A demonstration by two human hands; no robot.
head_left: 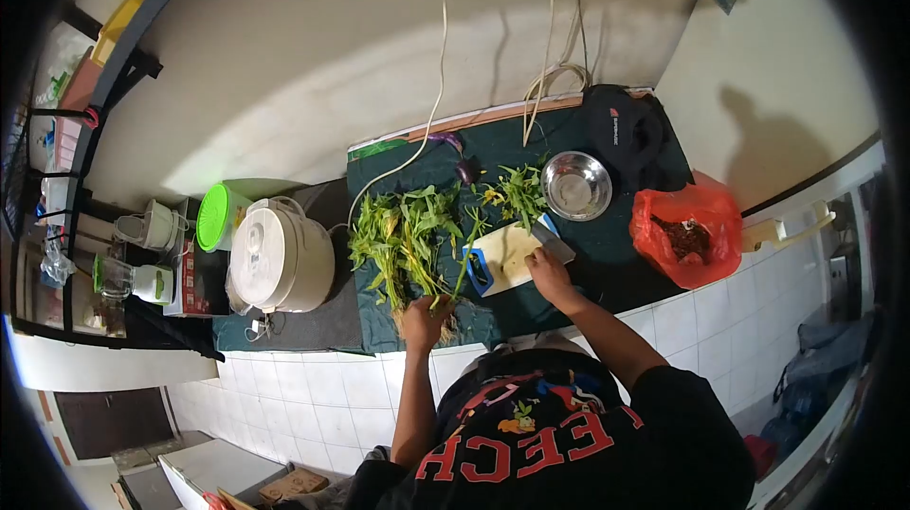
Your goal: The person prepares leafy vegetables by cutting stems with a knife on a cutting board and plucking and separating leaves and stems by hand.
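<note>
A bunch of leafy greens (403, 230) lies on the dark green table cover, roots toward me. My left hand (425, 322) is closed around stems at the root end, beside a stalk leaning toward the cutting board. On the white cutting board (507, 259) with blue edges, my right hand (547, 269) is closed on a knife (555, 243); its broad grey blade points away from me and its handle is hidden in my fingers. Behind the board sits a smaller pile of cut greens (517, 195).
A metal bowl (576, 186) stands behind the board, near a black bag (621, 131). To the right is a red plastic bag (687, 235) with brown scraps. An eggplant (466, 167) lies at the back. A white rice cooker (282, 254) stands left; a cable crosses the table.
</note>
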